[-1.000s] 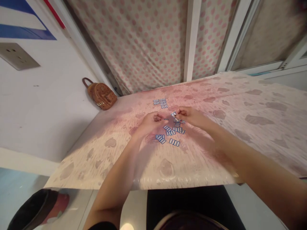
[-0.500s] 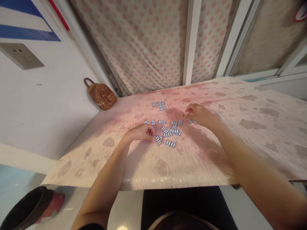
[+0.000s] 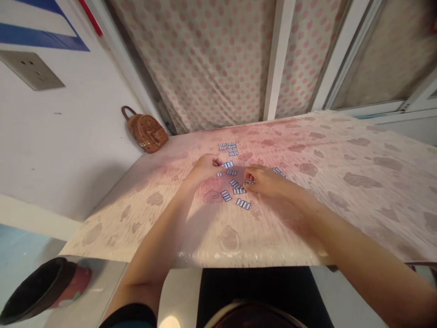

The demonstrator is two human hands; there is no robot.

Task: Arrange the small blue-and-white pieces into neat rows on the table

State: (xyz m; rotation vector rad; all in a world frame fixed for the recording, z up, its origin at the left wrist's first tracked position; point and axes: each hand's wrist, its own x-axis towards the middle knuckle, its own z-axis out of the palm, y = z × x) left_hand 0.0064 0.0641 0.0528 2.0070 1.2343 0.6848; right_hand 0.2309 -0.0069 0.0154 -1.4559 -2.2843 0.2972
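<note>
Small flat blue-and-white striped pieces lie on the table. My left hand (image 3: 207,166) is closed in a pinch, with a striped piece (image 3: 228,164) at its fingertips. Just beyond it sits a neat group of striped pieces (image 3: 232,149) laid edge to edge. My right hand (image 3: 264,180) is low over the loose pile, its fingers curled together and covering part of it; what they pinch is hidden. Near its fingertips are overlapping striped pieces (image 3: 239,191). Closer to me rests a single striped piece (image 3: 243,204), and another piece (image 3: 279,172) is beyond my right wrist.
A patterned plastic cloth covers the table (image 3: 228,239). A small brown backpack-shaped bag (image 3: 148,132) leans by the wall at the back left. Behind the table hangs a dotted curtain (image 3: 205,68). A dark-lined bin (image 3: 48,289) stands on the floor at the left.
My left hand has moved away from me to near the grouped pieces, with a striped piece at its fingertips. My right hand has moved left and nearer, onto the pile.
</note>
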